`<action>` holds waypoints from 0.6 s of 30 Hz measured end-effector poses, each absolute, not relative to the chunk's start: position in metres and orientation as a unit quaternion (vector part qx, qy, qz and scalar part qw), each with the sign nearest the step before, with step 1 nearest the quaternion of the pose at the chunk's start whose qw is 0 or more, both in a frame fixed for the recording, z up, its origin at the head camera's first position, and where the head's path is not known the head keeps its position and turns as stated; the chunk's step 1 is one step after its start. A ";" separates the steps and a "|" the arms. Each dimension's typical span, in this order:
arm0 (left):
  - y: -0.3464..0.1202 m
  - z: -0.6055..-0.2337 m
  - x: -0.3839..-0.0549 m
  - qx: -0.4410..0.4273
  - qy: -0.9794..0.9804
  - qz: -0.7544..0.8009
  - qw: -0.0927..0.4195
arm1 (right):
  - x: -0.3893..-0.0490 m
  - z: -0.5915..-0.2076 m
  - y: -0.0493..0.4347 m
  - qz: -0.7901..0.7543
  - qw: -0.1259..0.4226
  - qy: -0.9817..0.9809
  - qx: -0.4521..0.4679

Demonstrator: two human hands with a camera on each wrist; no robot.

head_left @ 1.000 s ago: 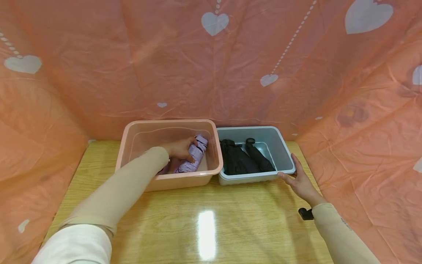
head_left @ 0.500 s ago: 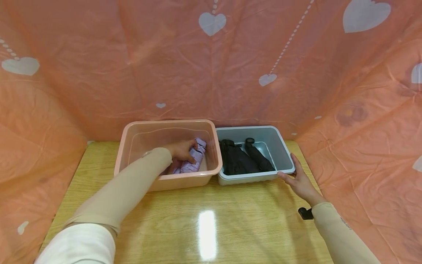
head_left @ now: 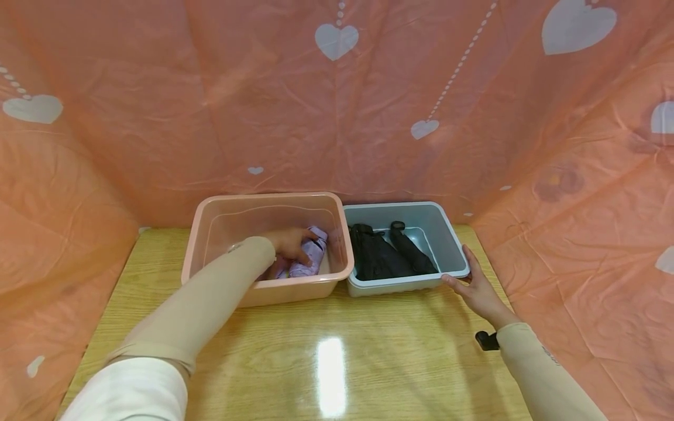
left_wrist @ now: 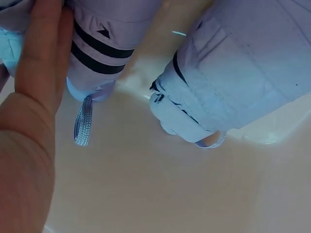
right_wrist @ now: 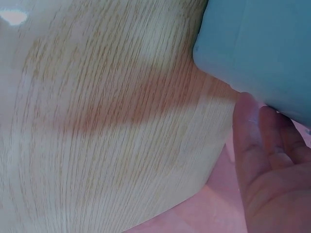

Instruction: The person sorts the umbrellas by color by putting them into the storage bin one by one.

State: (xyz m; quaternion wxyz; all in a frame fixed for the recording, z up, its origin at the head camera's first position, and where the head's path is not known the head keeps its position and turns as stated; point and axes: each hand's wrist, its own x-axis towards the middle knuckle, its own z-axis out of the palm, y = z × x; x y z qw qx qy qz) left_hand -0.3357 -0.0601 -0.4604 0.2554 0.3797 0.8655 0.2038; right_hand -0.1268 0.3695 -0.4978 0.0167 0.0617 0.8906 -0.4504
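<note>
My left hand [head_left: 291, 243] reaches down into the pink bin [head_left: 268, 282], thumb and fingers round a lilac folded umbrella [head_left: 312, 259] near its right wall. In the left wrist view, two more lilac folded umbrellas show beside the hand: one banded with dark stripes [left_wrist: 109, 41], the other wider [left_wrist: 233, 73], both with wrist loops. At the front right corner of the grey bin [head_left: 408, 283], my right hand [head_left: 481, 295] grips the rim, thumb in front and fingers at the side. The right wrist view shows its fingers [right_wrist: 272, 128] against the outer wall.
Black folded umbrellas [head_left: 387, 257] lie side by side in the grey bin, which stands right beside the pink one. Both bins stand on a wooden table [head_left: 263, 356]. An orange cloth [head_left: 295, 117] with white hearts hangs behind and at both sides.
My left hand has lowered the lilac umbrella deeper into the pink bin, so less of it shows. The right hand has stayed at the grey bin's corner.
</note>
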 end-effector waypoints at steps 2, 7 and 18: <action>-0.060 -0.460 -0.335 0.376 0.868 0.194 0.259 | -0.127 -0.499 0.370 -0.449 0.018 0.891 0.061; -0.057 -0.457 -0.332 0.360 0.879 0.163 0.266 | -0.128 -0.499 0.370 -0.449 0.022 0.891 0.062; -0.055 -0.436 -0.339 0.360 0.843 0.193 0.349 | -0.126 -0.502 0.373 -0.451 0.023 0.890 0.062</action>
